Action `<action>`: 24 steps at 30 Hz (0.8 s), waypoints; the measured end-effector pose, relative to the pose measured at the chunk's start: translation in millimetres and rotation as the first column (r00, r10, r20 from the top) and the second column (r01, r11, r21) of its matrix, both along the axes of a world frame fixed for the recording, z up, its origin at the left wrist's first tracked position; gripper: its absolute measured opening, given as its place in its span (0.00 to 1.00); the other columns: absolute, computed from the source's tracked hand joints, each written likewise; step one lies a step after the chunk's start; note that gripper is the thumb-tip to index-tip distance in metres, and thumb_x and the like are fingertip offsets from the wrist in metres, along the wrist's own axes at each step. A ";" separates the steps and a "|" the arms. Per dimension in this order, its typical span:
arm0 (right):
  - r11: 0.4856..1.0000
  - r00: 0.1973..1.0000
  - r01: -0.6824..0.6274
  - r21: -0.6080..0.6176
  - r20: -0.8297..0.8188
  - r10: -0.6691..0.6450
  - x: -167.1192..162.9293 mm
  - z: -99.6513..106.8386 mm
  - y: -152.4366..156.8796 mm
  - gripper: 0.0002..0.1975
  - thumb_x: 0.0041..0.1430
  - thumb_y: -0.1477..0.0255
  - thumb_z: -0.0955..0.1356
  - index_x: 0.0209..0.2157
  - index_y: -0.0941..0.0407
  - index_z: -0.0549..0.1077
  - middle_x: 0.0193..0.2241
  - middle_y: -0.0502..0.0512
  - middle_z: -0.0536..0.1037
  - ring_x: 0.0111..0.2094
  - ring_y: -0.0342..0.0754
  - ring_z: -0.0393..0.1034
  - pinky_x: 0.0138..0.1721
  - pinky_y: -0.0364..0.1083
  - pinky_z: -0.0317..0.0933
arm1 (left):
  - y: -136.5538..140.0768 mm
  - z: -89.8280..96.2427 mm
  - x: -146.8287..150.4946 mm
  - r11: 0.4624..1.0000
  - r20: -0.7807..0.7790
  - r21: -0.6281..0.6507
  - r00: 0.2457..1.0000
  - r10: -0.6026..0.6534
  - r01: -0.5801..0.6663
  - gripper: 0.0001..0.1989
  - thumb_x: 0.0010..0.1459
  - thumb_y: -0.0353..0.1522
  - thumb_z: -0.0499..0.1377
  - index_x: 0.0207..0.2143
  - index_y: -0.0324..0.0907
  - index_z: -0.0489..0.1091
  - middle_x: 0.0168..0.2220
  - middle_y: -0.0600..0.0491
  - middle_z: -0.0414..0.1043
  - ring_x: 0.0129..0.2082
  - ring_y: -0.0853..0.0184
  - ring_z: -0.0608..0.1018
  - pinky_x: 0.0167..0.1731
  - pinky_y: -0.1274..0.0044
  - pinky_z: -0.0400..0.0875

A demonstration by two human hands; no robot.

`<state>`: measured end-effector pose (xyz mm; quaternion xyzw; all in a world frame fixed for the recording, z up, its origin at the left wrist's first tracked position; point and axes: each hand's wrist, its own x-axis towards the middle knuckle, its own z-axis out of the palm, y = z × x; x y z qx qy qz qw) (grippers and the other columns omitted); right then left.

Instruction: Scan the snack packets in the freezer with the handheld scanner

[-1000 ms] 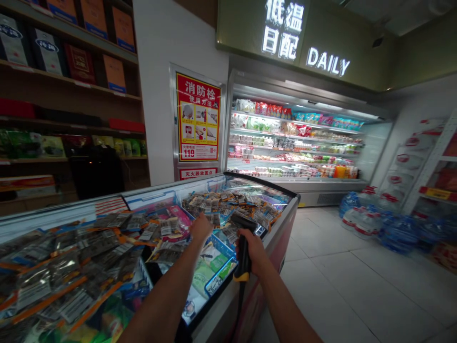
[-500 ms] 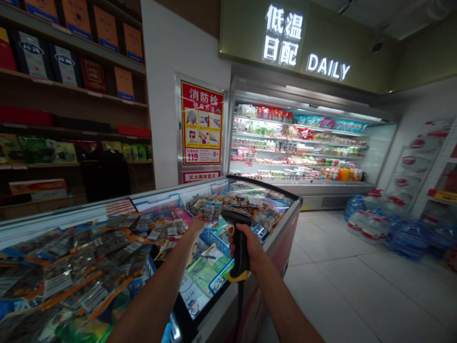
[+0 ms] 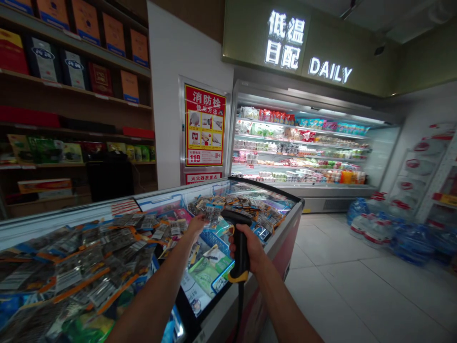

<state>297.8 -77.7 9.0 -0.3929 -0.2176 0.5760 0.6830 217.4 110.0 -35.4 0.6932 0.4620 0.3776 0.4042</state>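
My right hand (image 3: 253, 247) is wrapped round the handle of a black and yellow barcode scanner (image 3: 241, 252), whose head points left. A cable hangs from the bottom of the handle. In front of the scanner head, my left hand (image 3: 195, 226) grips a small clear-and-blue food packet (image 3: 213, 212) by its left side; the fingertips are partly hidden. Similar packets lie in a heap (image 3: 250, 205) behind it, and a larger heap of orange-edged packets (image 3: 85, 267) spreads to the left. Both heaps rest on top of a chest freezer (image 3: 285, 221).
Inside the freezer, a blue basket (image 3: 218, 243) and green bags (image 3: 209, 269) show below my hands. Shelves of boxes (image 3: 102, 78) stand at left, a lit refrigerated display (image 3: 300, 190) at the back. Water jugs (image 3: 414, 240) sit on the tiled floor (image 3: 342, 286) at right.
The whole scene has shifted slightly right and down in the view. Both hands keep nearly the same pose, still holding the packet and the scanner.
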 end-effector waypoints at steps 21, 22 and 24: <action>0.993 0.986 0.116 0.003 0.117 -0.116 -9.7 -10.0 13.5 0.13 0.42 0.64 0.65 0.27 0.59 0.67 0.13 0.46 0.67 0.12 0.39 0.59 0.12 0.39 0.55 | 10.0 -13.6 -3.1 0.987 0.220 -0.143 0.975 -0.037 0.070 0.19 0.43 0.23 0.53 0.40 0.35 0.70 0.37 0.50 0.75 0.38 0.67 0.74 0.37 0.80 0.65; 0.993 0.985 0.121 0.004 0.125 -0.120 -10.9 -10.5 14.1 0.13 0.42 0.63 0.65 0.27 0.59 0.67 0.13 0.46 0.67 0.12 0.39 0.58 0.12 0.39 0.54 | 10.4 -14.8 -4.1 0.987 0.240 -0.143 0.970 -0.036 0.072 0.19 0.42 0.23 0.54 0.40 0.35 0.69 0.38 0.50 0.74 0.38 0.67 0.74 0.37 0.80 0.65; 0.993 0.983 0.120 0.006 0.138 -0.119 -13.5 -11.3 15.9 0.13 0.42 0.63 0.65 0.25 0.59 0.67 0.13 0.46 0.67 0.12 0.38 0.58 0.12 0.39 0.54 | 11.3 -17.6 -6.4 0.985 0.283 -0.141 0.958 -0.053 0.096 0.18 0.42 0.24 0.54 0.40 0.36 0.70 0.36 0.51 0.75 0.37 0.67 0.74 0.36 0.79 0.65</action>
